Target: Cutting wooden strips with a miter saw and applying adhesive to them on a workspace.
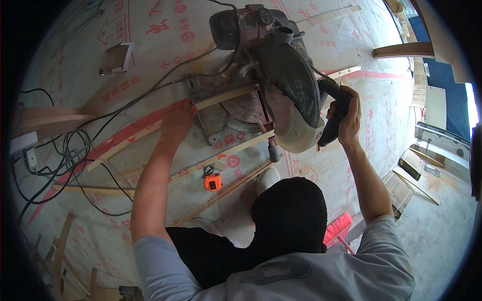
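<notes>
A dark miter saw stands on the sheet-covered floor in front of me. My right hand is wrapped round its black handle, on the right side of the saw head. On the left, my left hand is closed on a long, thin wooden strip. The strip crosses the saw base along the fence, and its other end runs out to the lower left. A pale guard covers the lower blade, so I cannot tell whether the blade touches the wood.
An orange tape measure lies near my feet, beside more wooden strips. Black cables are coiled at the left near a white power strip. A red broom lies at right; an open carton sits far left.
</notes>
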